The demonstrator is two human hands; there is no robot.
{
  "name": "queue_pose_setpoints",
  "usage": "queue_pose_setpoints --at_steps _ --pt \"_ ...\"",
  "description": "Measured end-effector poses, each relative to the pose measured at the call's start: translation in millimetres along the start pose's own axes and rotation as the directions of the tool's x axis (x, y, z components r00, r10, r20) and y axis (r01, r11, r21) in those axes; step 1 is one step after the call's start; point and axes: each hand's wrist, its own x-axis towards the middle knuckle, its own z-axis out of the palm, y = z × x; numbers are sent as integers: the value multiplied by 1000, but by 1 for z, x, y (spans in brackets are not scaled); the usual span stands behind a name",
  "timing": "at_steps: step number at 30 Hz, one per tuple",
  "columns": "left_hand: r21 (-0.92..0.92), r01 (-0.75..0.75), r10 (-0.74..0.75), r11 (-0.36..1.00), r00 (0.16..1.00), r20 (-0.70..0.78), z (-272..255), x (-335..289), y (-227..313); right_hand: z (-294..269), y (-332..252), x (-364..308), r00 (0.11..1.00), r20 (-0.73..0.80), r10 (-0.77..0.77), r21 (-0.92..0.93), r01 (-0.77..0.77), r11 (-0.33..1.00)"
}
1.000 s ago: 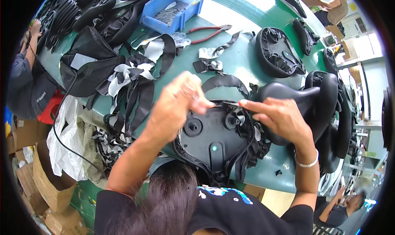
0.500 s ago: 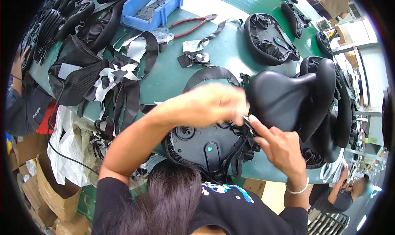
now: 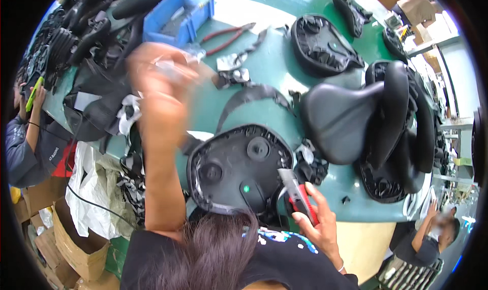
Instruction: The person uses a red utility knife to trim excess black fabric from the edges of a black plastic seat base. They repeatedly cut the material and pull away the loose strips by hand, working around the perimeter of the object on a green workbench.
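Note:
In my right hand (image 3: 325, 226) is a utility knife (image 3: 301, 201) with a red and black body, its blade end pointing up at the rim of a bicycle saddle. That black saddle (image 3: 231, 160) lies underside up in front of me, with trimmed edging round its rim. My left hand (image 3: 162, 74) is smeared by motion over the scraps near the blue bin. Something whitish shows at its fingers, but I cannot make out whether they grip it. Black and white scraps (image 3: 311, 163) lie just right of the saddle. A curved black strip (image 3: 254, 94) lies beyond it.
A blue bin (image 3: 178, 18) and red-handled pliers (image 3: 226, 38) lie at the back. Upright saddles (image 3: 338, 120) crowd the right, and another upturned saddle (image 3: 325, 43) lies beyond. Black mesh material (image 3: 96, 104) is at the left. Other people work on both sides.
My left hand has swung up and left, away from the saddle's right edge. My right hand has moved down and closer, and the knife now shows plainly. The black strips at that edge have shifted right.

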Motion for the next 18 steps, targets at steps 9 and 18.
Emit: queue_pose_setpoints --at_steps 9,18 --pt "-60 236 -207 970 928 309 -2 51 -40 -43 -94 137 608 -432 -666 -320 587 744" --pt "44 133 -117 990 613 781 4 81 -54 -97 -154 331 788 -462 -407 226 548 806"
